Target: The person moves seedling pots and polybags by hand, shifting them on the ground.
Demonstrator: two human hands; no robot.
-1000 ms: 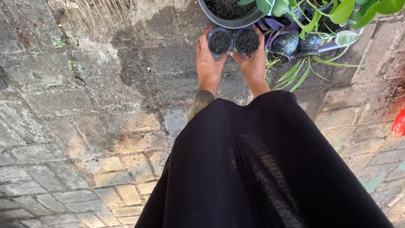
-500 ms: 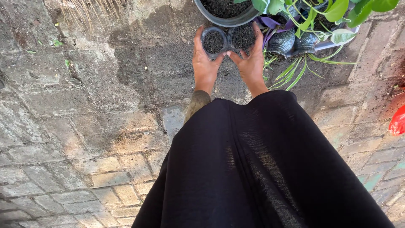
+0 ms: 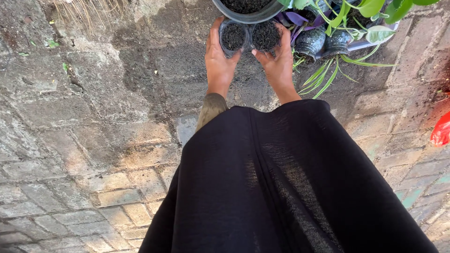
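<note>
- Brick paving [image 3: 70, 187] lies bare to the left, giving open room; plants [image 3: 347, 28] crowd the right.
- The large black pot [image 3: 243, 16] borders the far edge.
- Two small soil-filled pots [image 3: 233, 36] [image 3: 265, 35] sit side by side, filled but unplanted.
- The left hand [image 3: 218, 61] and right hand [image 3: 277, 63] each cup one.

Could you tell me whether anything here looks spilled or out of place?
Yes: dark soil is spread across the brick paving below the two small soil-filled pots that the left hand and right hand grip. A red scrap lies at the right edge.
</note>
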